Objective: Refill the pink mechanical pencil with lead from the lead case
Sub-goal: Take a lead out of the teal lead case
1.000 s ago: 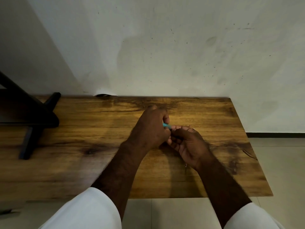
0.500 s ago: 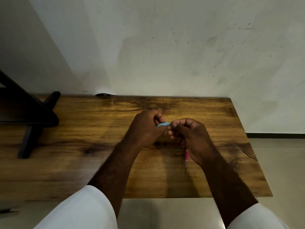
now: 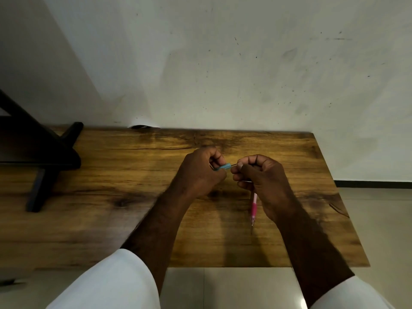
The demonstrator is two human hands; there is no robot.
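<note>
My left hand (image 3: 200, 172) grips a small blue lead case (image 3: 223, 167), held above the wooden table (image 3: 133, 197) with its end pointing right. A thin dark lead (image 3: 233, 165) sticks out of the case, and the thumb and forefinger of my right hand (image 3: 260, 177) pinch its far end. The pink mechanical pencil (image 3: 253, 207) is tucked in the lower fingers of my right hand, and its tip hangs down toward me. The pencil's upper part is hidden inside that hand.
A dark stand (image 3: 44, 166) with angled legs occupies the table's left end. The table abuts a white wall (image 3: 223, 74) at the back. A pale tiled floor (image 3: 367, 219) lies to the right and in front.
My hands have drawn apart a little, and the lead now shows between the case and my right fingers. The pencil has swung down into view below my right hand.
</note>
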